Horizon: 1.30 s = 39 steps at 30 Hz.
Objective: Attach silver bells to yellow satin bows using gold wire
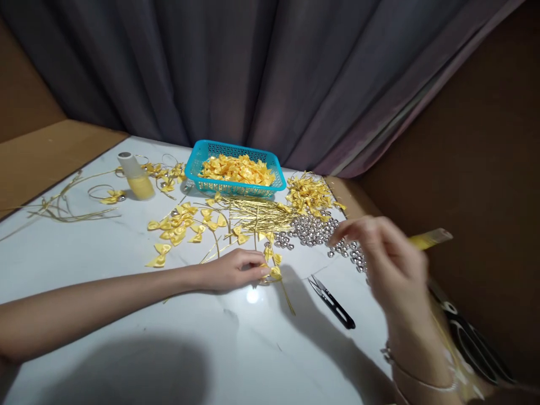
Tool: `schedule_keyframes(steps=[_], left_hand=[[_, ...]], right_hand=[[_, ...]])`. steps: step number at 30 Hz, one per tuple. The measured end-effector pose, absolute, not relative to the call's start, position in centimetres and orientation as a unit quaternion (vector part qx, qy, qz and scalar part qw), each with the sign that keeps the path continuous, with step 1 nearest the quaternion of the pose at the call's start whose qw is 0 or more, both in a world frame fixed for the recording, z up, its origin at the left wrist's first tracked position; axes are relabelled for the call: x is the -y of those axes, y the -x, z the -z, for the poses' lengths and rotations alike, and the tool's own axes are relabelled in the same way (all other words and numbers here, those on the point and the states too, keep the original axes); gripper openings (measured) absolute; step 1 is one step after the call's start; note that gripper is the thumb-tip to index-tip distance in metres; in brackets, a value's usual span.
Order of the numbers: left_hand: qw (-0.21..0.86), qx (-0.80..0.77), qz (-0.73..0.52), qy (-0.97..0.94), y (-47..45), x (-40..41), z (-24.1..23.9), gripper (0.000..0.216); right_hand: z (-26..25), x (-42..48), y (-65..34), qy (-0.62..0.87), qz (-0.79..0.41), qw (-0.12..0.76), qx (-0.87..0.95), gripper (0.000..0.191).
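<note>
My left hand (236,269) rests on the white table (126,315) and pinches a small yellow ribbon bow (275,272) that has a gold wire trailing toward me. My right hand (386,256) is raised and blurred above the pile of silver beads (314,229), fingers bent; whether it holds a bead I cannot tell. A yellow strip (430,238) sticks out behind that hand. Black thread snips (331,301) lie on the table between both hands.
A blue basket (202,152) full of yellow bows stands at the back. Loose bows (177,228), a bundle of gold wires (257,216) and finished wired bows (310,194) lie around it. A glue bottle (135,175) stands at the left. Curtain behind.
</note>
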<state>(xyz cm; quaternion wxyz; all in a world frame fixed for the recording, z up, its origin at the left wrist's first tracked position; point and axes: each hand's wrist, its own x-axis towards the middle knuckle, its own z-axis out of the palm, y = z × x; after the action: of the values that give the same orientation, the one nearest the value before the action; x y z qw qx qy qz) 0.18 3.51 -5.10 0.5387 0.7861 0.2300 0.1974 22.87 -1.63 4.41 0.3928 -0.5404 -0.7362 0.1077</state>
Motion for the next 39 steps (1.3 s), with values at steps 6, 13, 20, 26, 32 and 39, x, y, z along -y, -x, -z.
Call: schedule_keyframes(steps=[6, 13, 20, 26, 32, 39], left_hand=[[0.529, -0.215, -0.212, -0.793, -0.2, -3.4, 5.0, 0.028], [0.533, -0.216, -0.192, -0.795, -0.1, -3.5, 5.0, 0.026], [0.569, -0.218, -0.186, -0.771, -0.1, -3.6, 4.9, 0.029], [0.596, -0.213, -0.170, -0.755, 0.1, -3.7, 4.7, 0.026], [0.533, -0.239, -0.179, -0.791, 0.1, -3.3, 4.9, 0.017], [0.582, -0.262, -0.183, -0.748, 0.0, -3.4, 5.1, 0.018]], right_hand=[[0.5, 0.8, -20.1, 0.576, -0.358, 0.270, 0.684, 0.042], [1.7, 1.3, -19.6, 0.488, -0.560, 0.261, 0.617, 0.042], [1.6, 1.0, -19.8, 0.425, -0.653, 0.299, 0.551, 0.044], [1.7, 0.8, -19.9, 0.416, -0.660, 0.318, 0.539, 0.045], [1.5, 0.8, -20.1, 0.412, -0.667, 0.314, 0.536, 0.042], [1.5, 0.7, -20.6, 0.413, -0.670, 0.300, 0.539, 0.035]])
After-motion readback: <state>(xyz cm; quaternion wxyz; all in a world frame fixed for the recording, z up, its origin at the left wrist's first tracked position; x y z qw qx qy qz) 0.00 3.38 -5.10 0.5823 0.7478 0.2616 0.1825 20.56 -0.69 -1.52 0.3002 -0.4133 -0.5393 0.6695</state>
